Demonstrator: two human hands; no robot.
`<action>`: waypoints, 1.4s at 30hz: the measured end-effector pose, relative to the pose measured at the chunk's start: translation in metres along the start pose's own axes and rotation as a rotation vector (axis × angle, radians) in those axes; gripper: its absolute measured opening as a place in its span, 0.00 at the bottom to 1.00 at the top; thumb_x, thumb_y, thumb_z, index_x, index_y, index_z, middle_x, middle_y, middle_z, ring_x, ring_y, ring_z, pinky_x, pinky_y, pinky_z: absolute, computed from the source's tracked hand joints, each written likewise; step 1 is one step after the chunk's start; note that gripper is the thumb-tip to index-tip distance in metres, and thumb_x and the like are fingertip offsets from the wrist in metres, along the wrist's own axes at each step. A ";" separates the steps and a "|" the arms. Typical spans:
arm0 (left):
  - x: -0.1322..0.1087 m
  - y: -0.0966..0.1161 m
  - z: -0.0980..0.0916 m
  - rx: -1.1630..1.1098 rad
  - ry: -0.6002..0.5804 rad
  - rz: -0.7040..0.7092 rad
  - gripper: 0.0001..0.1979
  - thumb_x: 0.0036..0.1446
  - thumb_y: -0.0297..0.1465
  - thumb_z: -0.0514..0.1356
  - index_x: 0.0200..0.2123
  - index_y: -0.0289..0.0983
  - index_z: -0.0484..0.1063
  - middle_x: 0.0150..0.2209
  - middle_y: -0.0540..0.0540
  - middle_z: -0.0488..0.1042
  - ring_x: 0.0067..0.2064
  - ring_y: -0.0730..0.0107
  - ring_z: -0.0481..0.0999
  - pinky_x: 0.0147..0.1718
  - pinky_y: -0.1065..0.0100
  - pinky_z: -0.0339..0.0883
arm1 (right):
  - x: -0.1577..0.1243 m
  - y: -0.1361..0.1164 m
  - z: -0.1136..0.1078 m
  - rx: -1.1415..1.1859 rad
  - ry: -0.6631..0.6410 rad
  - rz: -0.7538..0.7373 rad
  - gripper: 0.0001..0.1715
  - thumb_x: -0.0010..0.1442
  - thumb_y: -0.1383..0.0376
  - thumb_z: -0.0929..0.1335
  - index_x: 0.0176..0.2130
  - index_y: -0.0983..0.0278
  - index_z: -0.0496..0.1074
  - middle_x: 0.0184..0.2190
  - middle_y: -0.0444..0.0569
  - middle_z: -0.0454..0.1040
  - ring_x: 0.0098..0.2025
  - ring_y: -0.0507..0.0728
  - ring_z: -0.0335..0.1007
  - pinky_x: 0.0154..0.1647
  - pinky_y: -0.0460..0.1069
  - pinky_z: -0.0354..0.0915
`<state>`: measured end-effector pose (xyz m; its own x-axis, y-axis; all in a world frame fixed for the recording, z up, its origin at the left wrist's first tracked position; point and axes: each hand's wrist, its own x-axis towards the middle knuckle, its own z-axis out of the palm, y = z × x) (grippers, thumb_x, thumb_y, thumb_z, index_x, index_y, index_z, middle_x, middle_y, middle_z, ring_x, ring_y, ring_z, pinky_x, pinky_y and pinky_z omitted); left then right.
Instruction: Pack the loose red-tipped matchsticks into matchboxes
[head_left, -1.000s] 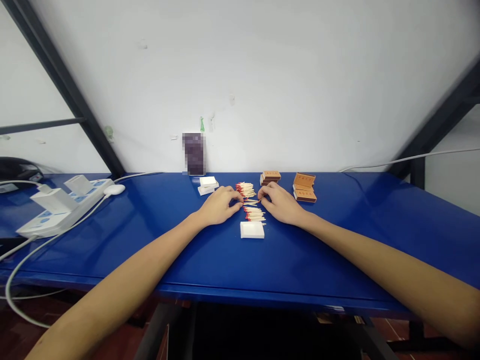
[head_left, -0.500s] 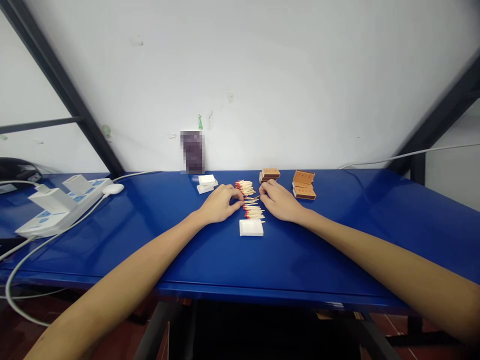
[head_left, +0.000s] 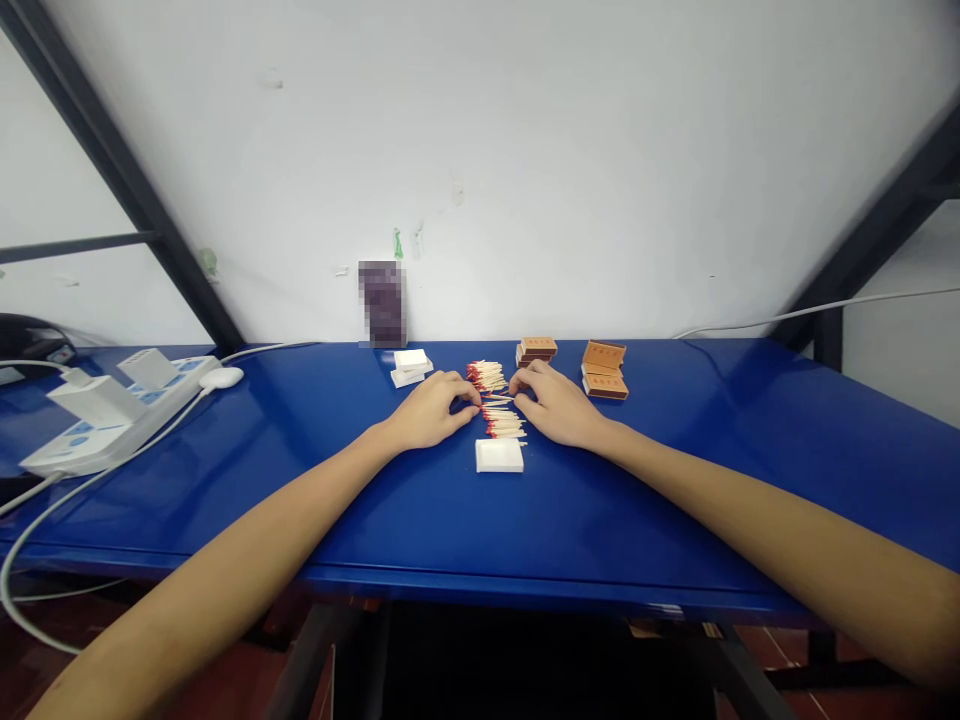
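Red-headed matches lie in two groups on the blue table, a far pile [head_left: 487, 375] and a nearer row [head_left: 505, 422]. Between the groups, a few matches [head_left: 496, 398] stretch from one hand to the other. My left hand [head_left: 433, 408] rests at the red heads, thumb and forefinger pinched together on a match end. At the plain wooden ends, my right hand [head_left: 553, 402] has curled fingers closed around a match tip; the contact is partly hidden. Just in front of the nearer row sits a white matchbox tray [head_left: 499, 456].
Stacked brown matchboxes [head_left: 537, 350] stand behind my right hand, with other brown boxes [head_left: 604, 372] further right. White trays [head_left: 411, 366] lie behind my left hand. A blurred dark packet [head_left: 384, 305] leans on the wall. At left is a power strip [head_left: 112, 430] with cables.
My right hand has moved slightly left, closer to my left hand, and its fingers reach further over the wooden match ends. The whole view has shifted a little.
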<state>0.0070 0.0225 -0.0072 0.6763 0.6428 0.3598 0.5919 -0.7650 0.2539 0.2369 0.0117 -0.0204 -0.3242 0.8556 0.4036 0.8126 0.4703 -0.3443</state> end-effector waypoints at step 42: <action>0.000 0.006 -0.001 0.068 0.016 -0.065 0.06 0.62 0.29 0.57 0.36 0.38 0.75 0.37 0.45 0.74 0.41 0.62 0.72 0.43 0.60 0.66 | 0.001 0.002 -0.002 0.084 -0.054 -0.120 0.10 0.64 0.69 0.62 0.37 0.62 0.72 0.36 0.48 0.69 0.37 0.55 0.68 0.41 0.50 0.61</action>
<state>0.0099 0.0180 -0.0050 0.6284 0.6900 0.3592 0.6633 -0.7165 0.2161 0.2388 0.0134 -0.0193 -0.4440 0.8015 0.4005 0.7237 0.5843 -0.3671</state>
